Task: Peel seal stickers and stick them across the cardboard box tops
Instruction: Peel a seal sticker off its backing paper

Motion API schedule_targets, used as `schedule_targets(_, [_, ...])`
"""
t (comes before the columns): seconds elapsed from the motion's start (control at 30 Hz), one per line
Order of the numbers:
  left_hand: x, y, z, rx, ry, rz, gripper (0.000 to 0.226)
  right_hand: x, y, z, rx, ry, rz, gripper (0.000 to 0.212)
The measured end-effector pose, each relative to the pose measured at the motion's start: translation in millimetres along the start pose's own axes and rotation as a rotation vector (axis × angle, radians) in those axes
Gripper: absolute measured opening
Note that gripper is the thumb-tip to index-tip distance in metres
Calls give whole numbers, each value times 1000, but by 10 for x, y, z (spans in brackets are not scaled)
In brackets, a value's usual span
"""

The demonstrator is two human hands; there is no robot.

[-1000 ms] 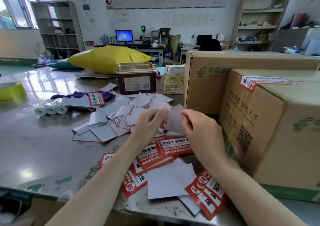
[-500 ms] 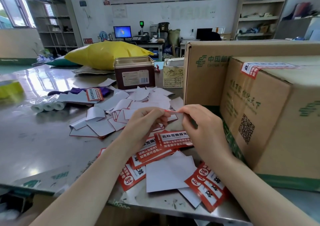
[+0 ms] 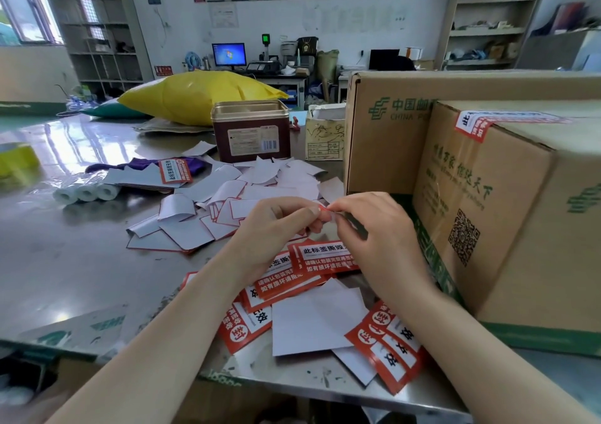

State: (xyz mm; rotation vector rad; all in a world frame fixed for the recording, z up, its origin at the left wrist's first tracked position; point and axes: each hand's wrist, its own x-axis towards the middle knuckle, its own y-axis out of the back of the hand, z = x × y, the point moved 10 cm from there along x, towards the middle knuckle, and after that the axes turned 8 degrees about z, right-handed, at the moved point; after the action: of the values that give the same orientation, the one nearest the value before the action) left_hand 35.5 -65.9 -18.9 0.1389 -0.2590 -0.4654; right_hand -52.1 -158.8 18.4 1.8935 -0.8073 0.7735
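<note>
Two hands are seen meeting above the steel bench [image 3: 65, 261], and one seal sticker [image 3: 325, 211] is pinched between them: the left hand [image 3: 276, 228] has its fingers curled onto one end, the right hand [image 3: 374, 228] has thumb and forefinger closed on the other, so each grip is shut on that same red-edged strip, held edge-on. Beneath the wrists a loose heap of unpeeled red stickers [image 3: 322, 257] is spread, overlapping too much to be counted. Beyond the hands a scatter of white backing papers [image 3: 182, 231] is piled, also too many to count. Two cardboard boxes are stood at the right: the near box [image 3: 487, 228], already carrying one sealed sticker [image 3: 474, 124] folded over its top edge, and the far box [image 3: 383, 137] just behind it. Further back, one brown tin [image 3: 250, 130], one yellow bag [image 3: 201, 95] and three small white rolls [image 3: 86, 192] are laid side by side on the bench.
</note>
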Motion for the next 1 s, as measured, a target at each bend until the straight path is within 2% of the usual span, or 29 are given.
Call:
schedule_targets(0.17, [-46,11,81,122,-61,20,23,4,16,-26,6,16,6,26])
schedule_targets(0.43, [-71,8,153,179,-138,40,20,-8,2,-28,-12,34,4,24])
schedule_targets(0.63, [-71,11,159,148,-134,49,19,-6,-7,-2,-8,8,-2,16])
schedule_targets(0.83, [-68,-32,132,123,-114,8,18,8,18,29,-12,7,35,20])
schedule_targets(1.0, [-45,13,58,45,-51,36,17,5,63,24,-11,8,60,18])
